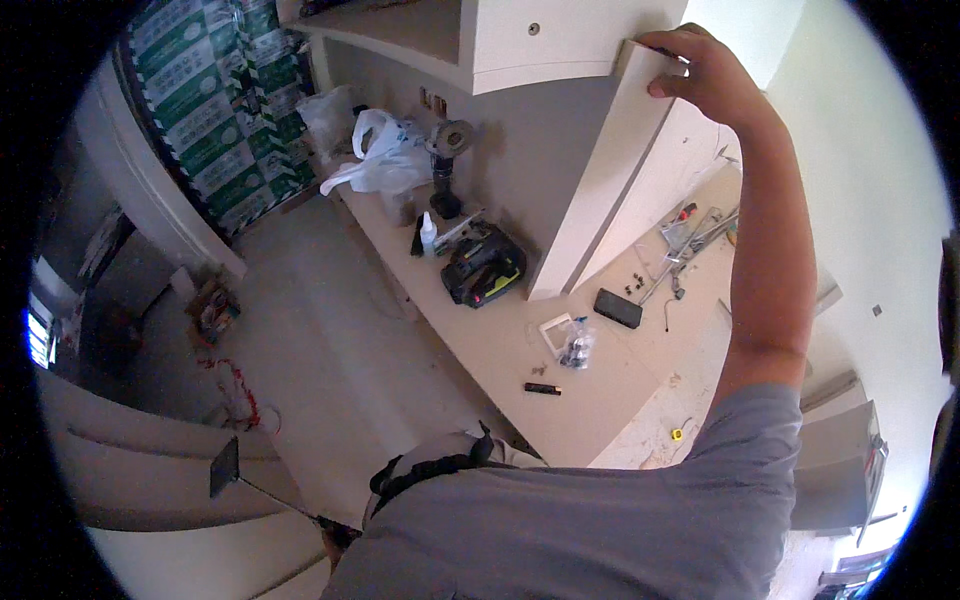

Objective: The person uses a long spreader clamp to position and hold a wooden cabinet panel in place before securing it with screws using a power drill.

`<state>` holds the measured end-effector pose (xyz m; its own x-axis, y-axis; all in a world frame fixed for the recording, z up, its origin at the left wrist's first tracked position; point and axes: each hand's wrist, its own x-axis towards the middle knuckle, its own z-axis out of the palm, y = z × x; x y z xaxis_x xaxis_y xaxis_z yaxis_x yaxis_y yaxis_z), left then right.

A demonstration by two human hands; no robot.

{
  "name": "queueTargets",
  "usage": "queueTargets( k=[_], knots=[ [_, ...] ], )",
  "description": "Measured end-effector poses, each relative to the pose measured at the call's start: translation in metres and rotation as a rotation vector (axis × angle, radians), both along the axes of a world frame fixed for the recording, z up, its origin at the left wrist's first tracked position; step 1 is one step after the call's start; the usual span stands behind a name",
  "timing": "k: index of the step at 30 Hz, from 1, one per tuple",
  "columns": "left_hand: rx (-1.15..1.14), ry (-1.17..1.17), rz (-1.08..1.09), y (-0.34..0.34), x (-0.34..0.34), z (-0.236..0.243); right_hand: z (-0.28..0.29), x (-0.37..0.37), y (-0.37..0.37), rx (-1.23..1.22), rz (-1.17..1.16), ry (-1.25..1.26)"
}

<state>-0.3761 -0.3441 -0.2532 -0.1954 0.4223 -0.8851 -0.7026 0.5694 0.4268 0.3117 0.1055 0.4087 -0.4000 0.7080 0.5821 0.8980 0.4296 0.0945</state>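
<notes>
My right hand (708,80) reaches up and is closed over the top end of a pale upright board (612,185). This narrow board stands on the worktop beside a cabinet side. Low in the view, my left hand (343,538) shows only partly beside my grey shirt; its fingers are mostly hidden. It appears to hold a thin rod with a dark square plate (226,467) at its far end. Near the board's foot lie a black phone (618,308), a white square frame (556,334), a small clear bag of parts (577,345) and a black cylindrical thing (542,388).
Along the worktop (600,420) stand a black power tool (484,268), an upright drill-like tool (446,170), a small white bottle (428,234) and a white plastic bag (380,155). Loose hand tools (690,240) lie at right. A wall cabinet (560,40) overhangs the worktop.
</notes>
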Motion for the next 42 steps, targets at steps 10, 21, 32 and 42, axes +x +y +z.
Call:
queueTargets(
  k=[10,21,32,42],
  knots=[
    [-0.032,0.052,-0.040,0.002,-0.001,-0.005,0.014,0.025,0.018,0.183,-0.055,-0.324],
    [-0.058,0.124,-0.110,0.008,0.004,-0.008,-0.047,0.007,-0.008,0.301,-0.091,-0.015],
    [-0.194,0.521,-0.529,-0.028,0.010,-0.046,-0.101,0.012,0.004,0.182,0.008,0.667],
    [-0.392,0.688,-0.673,-0.041,0.012,-0.100,-0.108,0.077,0.010,0.363,0.102,0.864]
  ],
)
